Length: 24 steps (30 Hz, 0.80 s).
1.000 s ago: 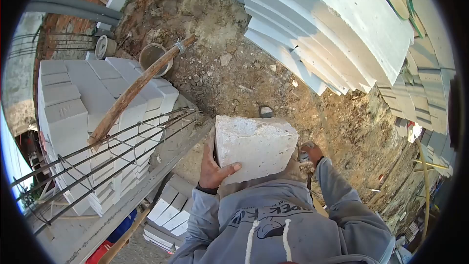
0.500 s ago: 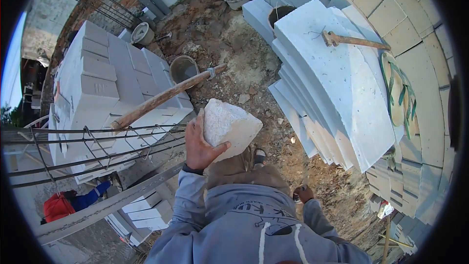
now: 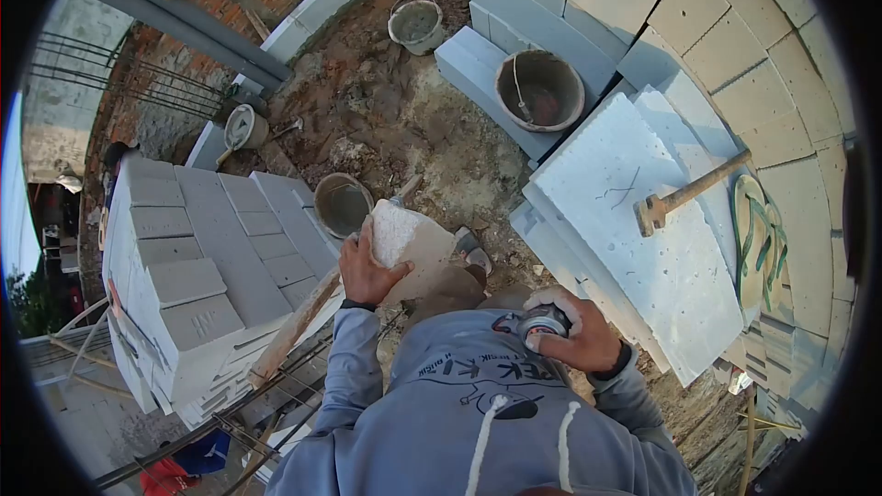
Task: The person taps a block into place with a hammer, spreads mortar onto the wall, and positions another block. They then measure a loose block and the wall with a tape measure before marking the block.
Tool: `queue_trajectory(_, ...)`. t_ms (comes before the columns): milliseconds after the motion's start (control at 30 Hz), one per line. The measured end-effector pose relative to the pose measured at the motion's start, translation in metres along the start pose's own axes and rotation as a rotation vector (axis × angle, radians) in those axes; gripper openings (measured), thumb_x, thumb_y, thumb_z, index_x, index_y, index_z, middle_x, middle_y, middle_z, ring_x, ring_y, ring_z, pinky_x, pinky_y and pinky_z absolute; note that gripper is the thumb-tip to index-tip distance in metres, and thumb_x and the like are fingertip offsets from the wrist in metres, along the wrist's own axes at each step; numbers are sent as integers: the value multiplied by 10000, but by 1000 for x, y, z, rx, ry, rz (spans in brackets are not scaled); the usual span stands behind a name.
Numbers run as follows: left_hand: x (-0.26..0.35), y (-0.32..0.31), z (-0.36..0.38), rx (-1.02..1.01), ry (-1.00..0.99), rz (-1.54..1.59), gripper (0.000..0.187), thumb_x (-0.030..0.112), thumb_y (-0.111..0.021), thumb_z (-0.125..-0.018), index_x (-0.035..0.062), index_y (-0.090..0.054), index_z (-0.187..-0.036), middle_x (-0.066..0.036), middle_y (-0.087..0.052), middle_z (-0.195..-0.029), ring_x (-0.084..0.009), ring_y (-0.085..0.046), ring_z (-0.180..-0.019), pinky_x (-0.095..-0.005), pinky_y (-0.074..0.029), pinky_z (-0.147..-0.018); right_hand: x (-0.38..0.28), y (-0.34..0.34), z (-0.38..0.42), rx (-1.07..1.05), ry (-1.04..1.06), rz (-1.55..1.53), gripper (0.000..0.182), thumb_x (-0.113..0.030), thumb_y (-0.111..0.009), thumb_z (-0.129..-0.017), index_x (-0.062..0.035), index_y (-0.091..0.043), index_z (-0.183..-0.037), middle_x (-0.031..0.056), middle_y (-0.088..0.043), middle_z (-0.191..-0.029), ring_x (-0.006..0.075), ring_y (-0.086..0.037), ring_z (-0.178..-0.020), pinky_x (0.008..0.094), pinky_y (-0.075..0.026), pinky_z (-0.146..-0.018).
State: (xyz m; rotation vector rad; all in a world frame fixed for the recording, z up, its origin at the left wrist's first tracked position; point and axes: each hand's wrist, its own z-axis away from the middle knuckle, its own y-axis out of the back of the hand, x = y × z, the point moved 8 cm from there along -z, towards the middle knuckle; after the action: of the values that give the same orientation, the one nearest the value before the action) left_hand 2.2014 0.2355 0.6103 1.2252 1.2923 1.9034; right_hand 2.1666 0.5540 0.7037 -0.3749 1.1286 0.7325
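My left hand point(image 3: 369, 276) grips a broken piece of white aerated concrete block point(image 3: 413, 243) in front of my legs, thumb on the near side, fingers along its left edge. In my right hand point(image 3: 579, 331), close to the front of my sweatshirt, is a dark, round-bodied tool point(image 3: 544, 323) with a ribbed grey rim; its exact kind is not clear. Behind the block piece runs a wooden pole point(image 3: 299, 326), partly hidden by it and my left hand.
Stacked white blocks point(image 3: 188, 266) stand at left, with steel rebar point(image 3: 276, 413) below them. To the right, a hammer point(image 3: 684, 195) and green-strapped sandals point(image 3: 758, 239) lie on blocks. Buckets point(image 3: 344, 205) are on the muddy ground, and another bucket point(image 3: 540, 92) sits on a block ledge.
My right hand has come up from beside my leg to my front with the dark tool. The block piece has come slightly nearer my body, still in my left hand. The view has shifted.
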Motion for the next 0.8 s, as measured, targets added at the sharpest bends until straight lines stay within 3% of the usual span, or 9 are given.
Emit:
queue_trajectory(167,-11,50,-83,40,-19,23,990,384,-803,-489,68,-355,-1313,-193,-445,-1022,-353,-454,-970,-434,-373,-855,-91,67,-67,69,143,-142,347,-62,-633,-708,-3,-503,-1024,107,-609,-893,145,-585,-801,275,-457,-738)
queue_trajectory(233,-29,66,-112,84,41,29,992,376,-805,-490,69,-350,-1317,-209,-447,-1049,-364,-455,-987,-434,-376,-871,-116,87,-95,149,125,-305,347,-36,-607,-705,-5,-488,-1029,123,-600,-935,157,-585,-819,270,-455,-740)
queue_trajectory(367,-62,78,-177,176,57,41,994,320,-812,-476,43,-352,-1313,-199,-468,-1006,-357,-461,-950,-422,-390,-856,-143,116,-170,244,31,-200,353,-42,-574,-731,12,-494,-1070,127,-595,-956,134,-562,-832,256,-445,-756)
queue_trajectory(433,-89,75,-207,109,258,23,999,372,-804,-496,103,-333,-1335,-224,-447,-1064,-377,-451,-1007,-438,-369,-896,-140,118,-217,168,-153,-61,327,-53,-563,-752,11,-550,-1072,98,-600,-954,124,-549,-840,260,-435,-773)
queue_trajectory(467,-104,72,-223,134,280,1,1006,379,-803,-495,113,-328,-1341,-214,-450,-1051,-372,-452,-1000,-436,-372,-887,-142,119,-243,149,-114,81,285,-74,-560,-770,-7,-602,-1044,72,-605,-941,126,-548,-853,265,-427,-788)
queue_trajectory(500,-109,77,-246,157,267,4,1006,379,-803,-495,113,-328,-1341,-214,-450,-1051,-372,-452,-1000,-436,-372,-887,-140,115,-267,95,-251,30,260,-102,-565,-777,-15,-615,-1017,75,-606,-925,137,-549,-866,270,-423,-806)
queue_trajectory(600,-146,81,-270,141,482,11,1034,392,-805,-492,118,-305,-1354,-202,-457,-1031,-368,-449,-999,-420,-378,-882,-122,109,-342,65,-265,107,268,-110,-569,-773,-20,-608,-1023,70,-608,-922,143,-557,-864,266,-429,-794)
queue_trajectory(667,-166,84,-290,137,581,28,1039,401,-807,-490,117,-304,-1354,-200,-459,-1029,-366,-452,-995,-417,-381,-880,-80,100,-373,72,-563,-283,294,-104,-589,-755,-23,-586,-1038,68,-601,-927,150,-563,-878,282,-448,-768)
queue_trajectory(800,-201,79,-312,185,767,-26,1055,446,-800,-498,119,-288,-1361,-204,-464,-1049,-358,-461,-1004,-413,-390,-884,-43,88,-440,51,-538,-255,326,-124,-618,-739,-25,-554,-1043,75,-589,-934,169,-580,-853,306,-484,-682)
